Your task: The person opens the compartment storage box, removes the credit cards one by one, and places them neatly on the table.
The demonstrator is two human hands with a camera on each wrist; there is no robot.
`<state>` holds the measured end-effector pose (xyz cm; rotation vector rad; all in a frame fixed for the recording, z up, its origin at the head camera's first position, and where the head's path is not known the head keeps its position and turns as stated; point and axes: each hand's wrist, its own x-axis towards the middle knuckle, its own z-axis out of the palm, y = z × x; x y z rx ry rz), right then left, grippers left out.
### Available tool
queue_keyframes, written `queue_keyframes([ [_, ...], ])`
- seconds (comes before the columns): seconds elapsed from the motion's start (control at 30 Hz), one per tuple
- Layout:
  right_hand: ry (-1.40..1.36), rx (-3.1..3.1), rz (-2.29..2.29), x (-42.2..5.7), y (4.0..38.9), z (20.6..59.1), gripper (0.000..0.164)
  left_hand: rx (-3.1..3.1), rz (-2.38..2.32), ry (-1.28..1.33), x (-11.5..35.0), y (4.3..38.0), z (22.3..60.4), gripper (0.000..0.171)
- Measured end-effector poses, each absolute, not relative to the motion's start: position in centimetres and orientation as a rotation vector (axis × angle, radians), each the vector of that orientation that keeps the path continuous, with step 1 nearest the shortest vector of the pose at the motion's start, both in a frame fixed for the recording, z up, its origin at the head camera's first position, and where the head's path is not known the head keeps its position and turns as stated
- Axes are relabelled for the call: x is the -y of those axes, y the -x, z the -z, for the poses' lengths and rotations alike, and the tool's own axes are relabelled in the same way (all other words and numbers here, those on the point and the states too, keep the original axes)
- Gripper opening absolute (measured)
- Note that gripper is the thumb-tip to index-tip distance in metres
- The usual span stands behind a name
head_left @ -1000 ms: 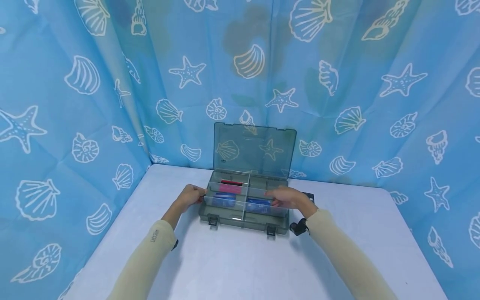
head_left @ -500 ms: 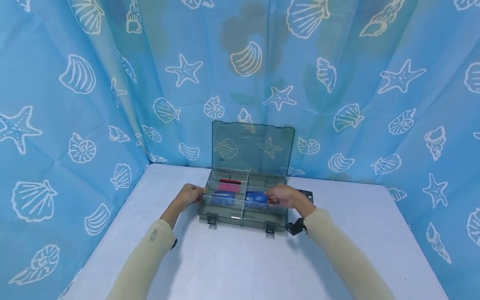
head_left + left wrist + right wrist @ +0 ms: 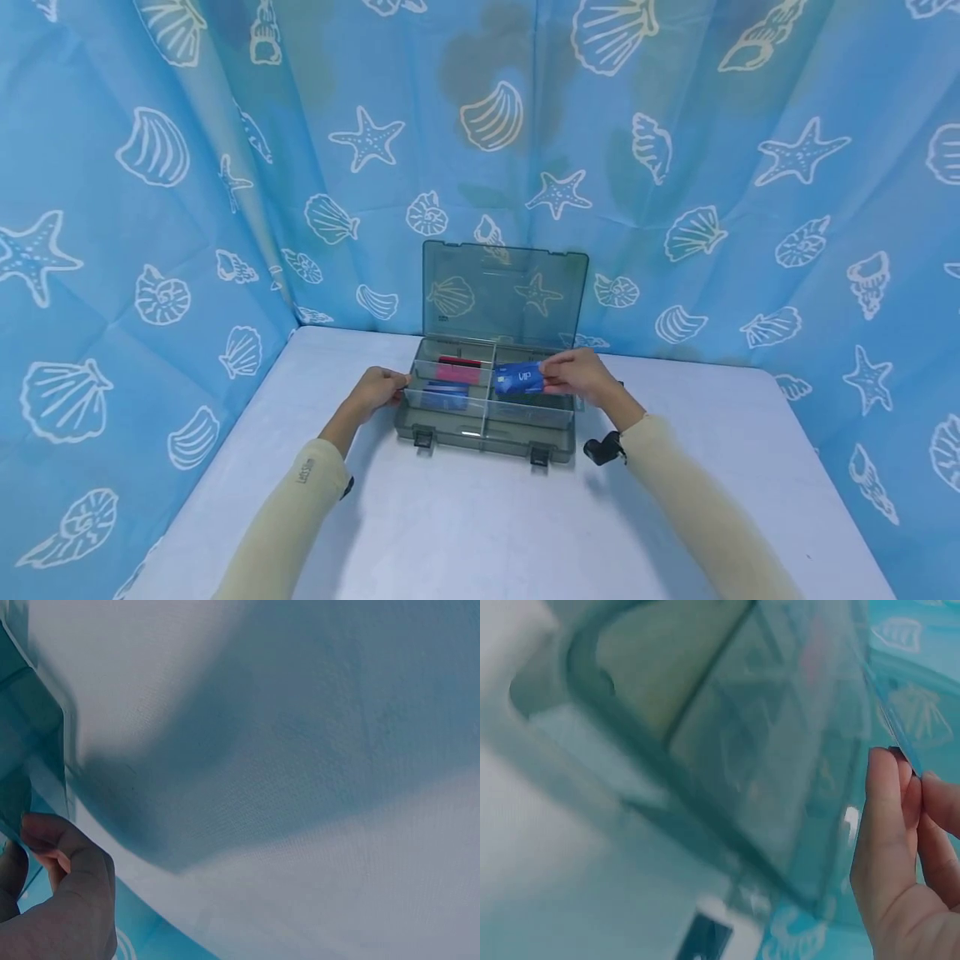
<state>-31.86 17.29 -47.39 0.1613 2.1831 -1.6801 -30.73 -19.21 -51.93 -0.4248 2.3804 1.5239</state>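
Note:
A translucent grey-green divided plastic box (image 3: 480,448) stands on the table with its lid (image 3: 504,287) raised. My left hand (image 3: 377,388) pinches the box's left side wall, thumb and fingers at its edge in the left wrist view (image 3: 71,889). My right hand (image 3: 585,375) pinches a blue card (image 3: 517,378) marked VIP by its right edge, above the box's right half. The right wrist view shows this card (image 3: 894,724) edge-on between thumb and fingers. Inside the left compartments lie a pink-and-red card (image 3: 458,372) and blue cards (image 3: 446,395).
Two dark latches, left (image 3: 423,437) and right (image 3: 539,456), hang at the box's front. A white-covered table (image 3: 480,533) lies around the box. Behind stands a blue shell-patterned curtain (image 3: 450,167). A dark item with a white edge (image 3: 705,937) lies beside the box.
My right hand has lifted the blue card up out of the right compartment, and the hand has moved up and slightly right. The left hand stays at the box's left side.

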Motion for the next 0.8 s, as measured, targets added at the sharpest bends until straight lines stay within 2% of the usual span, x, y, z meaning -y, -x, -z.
queue_keyframes([
  [0.33, -0.200, -2.225, 1.733, -25.1, 30.9, 45.7, 0.044, -2.381, -1.517, 0.446, 19.1, 30.7, 51.8, 0.041],
  [0.47, -0.199, -2.255, 1.737, -28.4, 29.9, 46.7, 0.050, -2.373, -1.509, 0.475, 19.1, 30.8, 51.9, 0.042],
  [0.63, -0.344, -2.247, 1.740, -31.3, 29.0, 48.8, 0.054, -2.380, -1.515, 0.464, 19.1, 30.8, 51.9, 0.041],
  [0.8, -0.411, -2.201, 1.765, -32.5, 28.4, 50.9, 0.052, -2.383, -1.510, 0.448, 19.0, 30.8, 51.9, 0.041],
])
